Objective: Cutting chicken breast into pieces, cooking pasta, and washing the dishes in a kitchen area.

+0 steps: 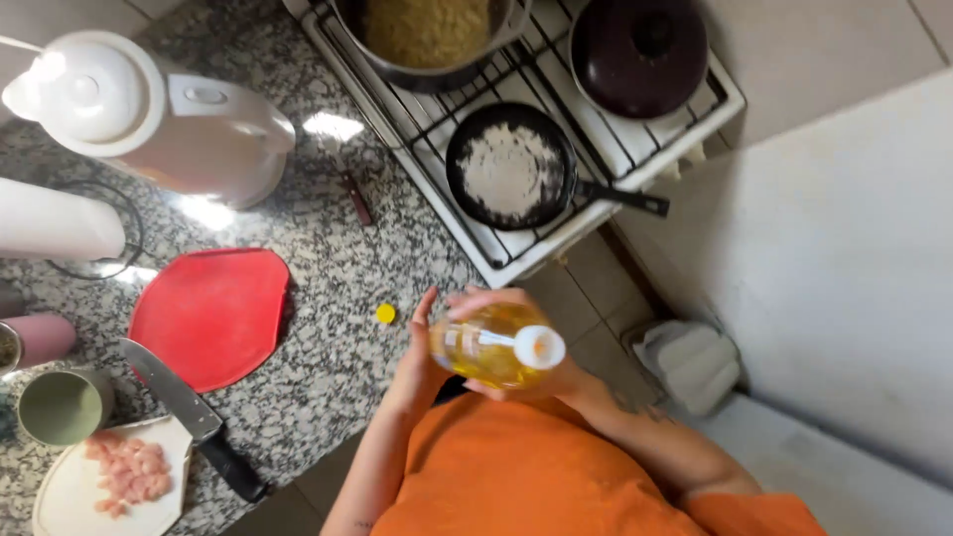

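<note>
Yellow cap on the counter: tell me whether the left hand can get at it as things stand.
Probably yes. The yellow cap lies alone on bare granite counter, just beside the left hand, with nothing between them. But that hand is cupped against the oil bottle, which the right hand also holds, so it must let go first.

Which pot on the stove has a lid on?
The dark brown pot at the back right has a lid. The steel pot and black pan are open, showing food inside.
</note>
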